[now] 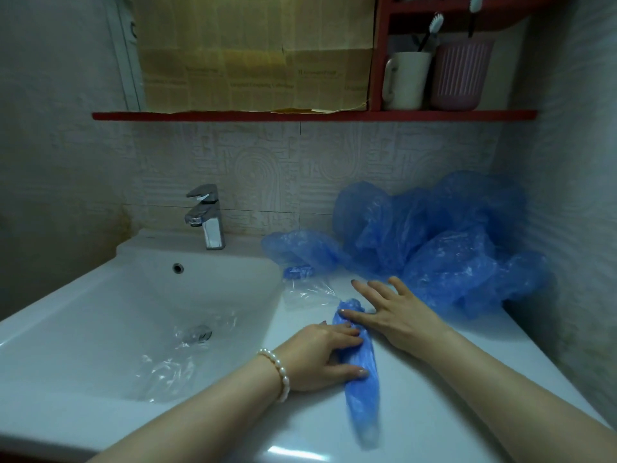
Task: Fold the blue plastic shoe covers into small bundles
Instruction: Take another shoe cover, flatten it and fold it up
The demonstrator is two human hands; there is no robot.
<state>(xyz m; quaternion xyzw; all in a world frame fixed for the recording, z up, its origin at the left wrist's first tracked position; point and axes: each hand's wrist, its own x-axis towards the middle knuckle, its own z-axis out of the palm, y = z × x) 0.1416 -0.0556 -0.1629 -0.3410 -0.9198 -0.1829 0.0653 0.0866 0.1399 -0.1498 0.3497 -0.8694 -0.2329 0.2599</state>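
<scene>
1. Done: 1 small bundle (pixel 298 272) right of the sink (pixel 100 329).
2. In progress: shoe cover (pixel 362 369) flattened long, right of the sink; left hand (pixel 325 357) and right hand (pixel 394 315) press it, fingers straight, gripping nothing.
3. Left: loose pile (pixel 434 242) behind it.

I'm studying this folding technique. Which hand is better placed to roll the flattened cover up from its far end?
Probably the right hand: its fingers already rest on the shoe cover at its far end; the left hand presses mid-strip.

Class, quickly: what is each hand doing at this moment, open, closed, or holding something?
Left hand: fingers laid over the folded blue shoe cover, thumb beside it, pressing it to the counter.
Right hand: open, fingers spread flat, thumb touching the cover's far end.
</scene>
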